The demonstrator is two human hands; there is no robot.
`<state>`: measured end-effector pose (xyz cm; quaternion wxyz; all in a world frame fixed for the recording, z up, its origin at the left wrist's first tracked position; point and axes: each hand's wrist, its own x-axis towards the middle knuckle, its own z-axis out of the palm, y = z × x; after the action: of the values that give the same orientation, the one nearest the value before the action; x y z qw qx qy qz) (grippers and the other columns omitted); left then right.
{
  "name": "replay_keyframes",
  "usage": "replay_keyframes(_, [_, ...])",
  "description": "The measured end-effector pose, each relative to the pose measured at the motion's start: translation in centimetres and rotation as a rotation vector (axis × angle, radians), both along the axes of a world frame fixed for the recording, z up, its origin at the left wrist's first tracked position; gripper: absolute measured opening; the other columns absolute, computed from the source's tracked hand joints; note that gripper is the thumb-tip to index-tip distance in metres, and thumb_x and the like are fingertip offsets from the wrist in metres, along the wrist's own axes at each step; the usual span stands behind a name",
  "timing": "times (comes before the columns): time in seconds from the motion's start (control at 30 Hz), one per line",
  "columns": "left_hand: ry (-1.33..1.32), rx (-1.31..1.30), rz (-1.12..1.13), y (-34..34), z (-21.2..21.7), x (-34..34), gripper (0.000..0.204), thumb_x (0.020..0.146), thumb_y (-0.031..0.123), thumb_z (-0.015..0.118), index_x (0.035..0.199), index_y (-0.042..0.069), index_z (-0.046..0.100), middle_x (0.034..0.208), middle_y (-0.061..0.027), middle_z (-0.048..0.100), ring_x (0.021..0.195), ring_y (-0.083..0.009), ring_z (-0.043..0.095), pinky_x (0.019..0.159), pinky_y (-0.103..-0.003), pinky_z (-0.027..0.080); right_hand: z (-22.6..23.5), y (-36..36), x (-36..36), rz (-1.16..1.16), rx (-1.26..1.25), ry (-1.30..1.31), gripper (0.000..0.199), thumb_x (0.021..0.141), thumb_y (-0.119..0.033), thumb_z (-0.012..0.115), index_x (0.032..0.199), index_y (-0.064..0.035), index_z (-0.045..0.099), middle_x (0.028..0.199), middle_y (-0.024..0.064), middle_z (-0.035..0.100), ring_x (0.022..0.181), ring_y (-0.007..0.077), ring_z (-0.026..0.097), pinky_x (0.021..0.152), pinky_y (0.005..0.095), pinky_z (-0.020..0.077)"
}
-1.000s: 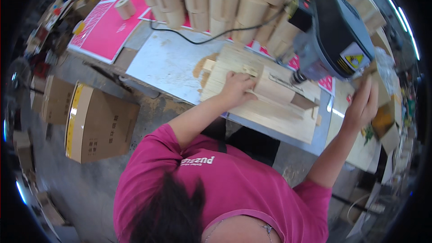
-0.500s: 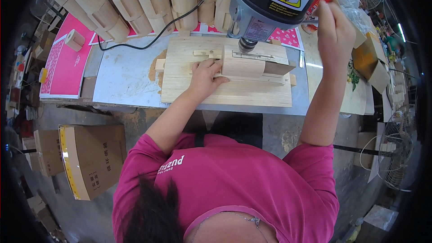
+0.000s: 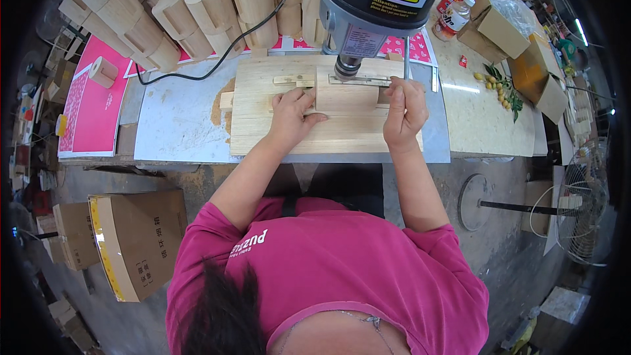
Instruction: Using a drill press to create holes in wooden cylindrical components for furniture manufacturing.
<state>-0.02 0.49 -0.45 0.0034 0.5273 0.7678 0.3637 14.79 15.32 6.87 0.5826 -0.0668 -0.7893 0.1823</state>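
Block (image 3: 348, 100) lies on board (image 3: 309, 143), chuck (image 3: 348, 66) over its 12 o'clock edge. Left hand (image 3: 292, 118) at block's 9 o'clock end, thumb and fingers apart. Change: right hand (image 3: 405, 113), half second ago high at 2 o'clock, now low at 3 o'clock, seemingly closed round lever (image 3: 407, 59). Lever swung down; judged drill feed on block. Bit contact hidden. Cylinders (image 3: 213, 10) at 10 o'clock.

I have free room over the bench (image 3: 172, 125) left of the wooden board (image 3: 328, 139); the drill press (image 3: 365, 3) blocks from above, stacked wooden blocks (image 3: 213, 8) behind.
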Motion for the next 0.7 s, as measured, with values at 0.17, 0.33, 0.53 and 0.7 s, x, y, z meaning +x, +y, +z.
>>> replay_keyframes(0.17, [0.046, 0.084, 0.015, 0.1, -0.1, 0.1, 0.035, 0.061, 0.029, 0.075, 0.084, 0.008, 0.060, 0.074, -0.0030, 0.049, 0.074, -0.0215, 0.049, 0.075, -0.035, 0.028, 0.2, -0.1, 0.6, 0.023, -0.027, -0.020, 0.011, 0.080, 0.000, 0.052, 0.088, 0.0034, 0.059, 0.070, 0.0118, 0.054, 0.060, 0.0209, 0.051, 0.054, 0.0290, 0.0390])
replay_keyframes(0.33, [0.032, 0.091, 0.016, 0.1, 0.0, 0.0, 0.035, 0.060, 0.029, 0.075, 0.083, 0.008, 0.061, 0.073, -0.0028, 0.050, 0.074, -0.0211, 0.050, 0.075, -0.035, 0.028, 7.2, 0.4, 1.2, -0.060, 0.014, -0.005, 0.007, 0.080, -0.002, 0.054, 0.081, 0.0018, 0.059, 0.060, 0.0102, 0.051, 0.051, 0.0220, 0.049, 0.049, 0.0289, 0.0379])
replay_keyframes(0.53, [-0.155, 0.013, 0.014, 0.4, 1.5, 0.5, 0.034, 0.063, 0.022, 0.076, 0.091, 0.009, 0.063, 0.076, -0.0011, 0.052, 0.075, -0.0179, 0.052, 0.079, -0.032, 0.030, 15.7, 7.8, -5.1, -0.192, -0.085, -0.166, 0.027, 0.089, -0.025, 0.049, 0.095, -0.0024, 0.062, 0.072, 0.0032, 0.057, 0.062, 0.0087, 0.047, 0.057, 0.0231, 0.0382])
replay_keyframes(0.7, [-0.486, 0.073, -0.004, 1.1, 0.9, 0.5, 0.036, 0.062, 0.010, 0.077, 0.094, 0.007, 0.064, 0.085, -0.0015, 0.050, 0.075, -0.0123, 0.051, 0.073, -0.026, 0.039, 14.0, 8.7, -4.7, 0.101, -0.324, -0.197, 0.031, 0.089, -0.027, 0.047, 0.106, -0.0040, 0.059, 0.081, 0.0022, 0.058, 0.069, 0.0106, 0.049, 0.063, 0.0261, 0.0408])
